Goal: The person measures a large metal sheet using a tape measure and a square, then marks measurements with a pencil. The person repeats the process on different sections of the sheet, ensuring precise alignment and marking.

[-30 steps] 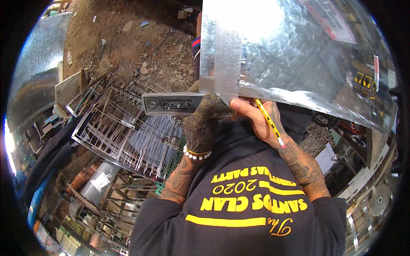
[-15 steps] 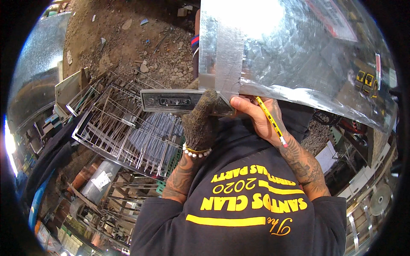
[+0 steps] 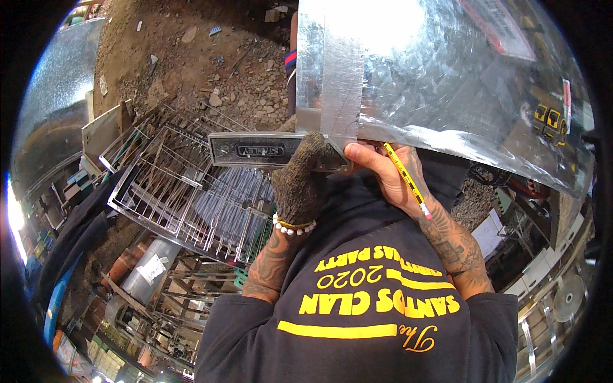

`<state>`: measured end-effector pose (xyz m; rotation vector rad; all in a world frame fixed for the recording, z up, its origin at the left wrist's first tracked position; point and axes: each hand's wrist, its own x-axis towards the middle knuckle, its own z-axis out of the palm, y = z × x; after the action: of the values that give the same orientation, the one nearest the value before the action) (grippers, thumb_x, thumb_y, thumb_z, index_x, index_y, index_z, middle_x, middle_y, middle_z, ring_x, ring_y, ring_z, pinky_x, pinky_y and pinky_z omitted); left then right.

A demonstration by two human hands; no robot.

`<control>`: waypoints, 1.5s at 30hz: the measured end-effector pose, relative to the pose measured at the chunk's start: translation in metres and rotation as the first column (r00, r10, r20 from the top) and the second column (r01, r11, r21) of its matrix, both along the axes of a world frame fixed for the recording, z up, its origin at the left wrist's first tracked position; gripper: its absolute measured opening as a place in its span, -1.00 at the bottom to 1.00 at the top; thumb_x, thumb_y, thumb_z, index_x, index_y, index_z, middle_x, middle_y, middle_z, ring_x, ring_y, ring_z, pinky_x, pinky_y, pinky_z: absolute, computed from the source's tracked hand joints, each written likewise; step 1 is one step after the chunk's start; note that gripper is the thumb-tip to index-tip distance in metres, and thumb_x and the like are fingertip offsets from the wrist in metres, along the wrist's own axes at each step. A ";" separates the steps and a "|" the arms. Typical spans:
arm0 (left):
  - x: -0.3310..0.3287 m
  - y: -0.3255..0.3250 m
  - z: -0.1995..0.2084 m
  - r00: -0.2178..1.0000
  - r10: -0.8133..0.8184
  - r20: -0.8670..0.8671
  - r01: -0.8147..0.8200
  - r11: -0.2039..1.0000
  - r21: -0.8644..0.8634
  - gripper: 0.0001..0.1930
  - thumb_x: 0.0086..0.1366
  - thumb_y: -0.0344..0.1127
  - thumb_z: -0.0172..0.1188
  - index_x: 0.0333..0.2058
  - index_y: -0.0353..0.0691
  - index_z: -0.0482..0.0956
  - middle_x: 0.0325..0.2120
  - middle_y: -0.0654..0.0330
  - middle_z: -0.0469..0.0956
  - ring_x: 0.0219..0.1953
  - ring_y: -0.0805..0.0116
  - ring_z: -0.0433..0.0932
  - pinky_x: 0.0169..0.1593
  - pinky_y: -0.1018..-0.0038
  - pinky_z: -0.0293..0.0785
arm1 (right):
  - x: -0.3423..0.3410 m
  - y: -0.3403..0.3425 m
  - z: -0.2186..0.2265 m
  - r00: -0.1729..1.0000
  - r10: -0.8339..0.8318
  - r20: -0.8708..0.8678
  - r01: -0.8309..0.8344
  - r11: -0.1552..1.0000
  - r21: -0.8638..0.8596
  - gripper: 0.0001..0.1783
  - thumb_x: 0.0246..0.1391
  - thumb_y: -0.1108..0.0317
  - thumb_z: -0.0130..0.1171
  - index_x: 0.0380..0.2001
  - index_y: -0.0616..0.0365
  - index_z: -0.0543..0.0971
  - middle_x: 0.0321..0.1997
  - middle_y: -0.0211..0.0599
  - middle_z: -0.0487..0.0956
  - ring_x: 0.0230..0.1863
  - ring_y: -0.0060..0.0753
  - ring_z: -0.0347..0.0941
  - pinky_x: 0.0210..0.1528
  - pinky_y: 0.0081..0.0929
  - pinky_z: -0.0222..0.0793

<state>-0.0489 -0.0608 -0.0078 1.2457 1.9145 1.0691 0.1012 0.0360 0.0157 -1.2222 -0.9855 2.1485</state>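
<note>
A try square lies against the near-left corner of a shiny metal sheet (image 3: pixel 440 96). Its black handle (image 3: pixel 249 151) runs along the sheet's near edge, and its brushed steel blade (image 3: pixel 343 70) reaches away across the sheet. My left hand (image 3: pixel 300 172), in a dark knit glove, is closed round the handle near the blade. Bare, my right hand (image 3: pixel 389 172) presses its thumb at the blade's base, with its other fingers partly hidden under the sheet's edge. A yellow-and-black pencil (image 3: pixel 407 180) with a pink eraser sits in that hand, its eraser pointing back toward me.
On the sheet's right side lies a yellow-and-black tape measure (image 3: pixel 549 121). A wire rack (image 3: pixel 191 185) stands to the left, with a grey metal cylinder (image 3: pixel 152 271) nearer me. Beyond the rack is stony dirt ground (image 3: pixel 191 57). Part of another person's leg (image 3: pixel 292 64) shows beside the sheet.
Almost nothing differs. Both hands, the try square and the pencil keep their places, apart from a very slight shift of the view.
</note>
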 end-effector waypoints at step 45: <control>-0.004 -0.006 -0.015 0.973 -0.003 -0.231 0.027 0.994 0.101 -0.68 0.23 -0.51 0.26 -0.03 -0.28 0.54 -0.28 0.08 0.67 -0.23 0.22 0.68 -0.18 0.38 0.59 | 0.003 0.000 -0.004 0.989 0.079 0.121 -0.085 0.995 0.045 -0.61 0.16 0.16 0.34 -0.16 0.31 0.63 -0.31 -0.22 0.69 -0.31 -0.44 0.64 -0.21 -0.51 0.54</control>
<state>-0.0533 -0.0665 -0.0224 1.4975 2.0377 1.0669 0.1043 0.0363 0.0115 -1.3204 -1.1516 2.1198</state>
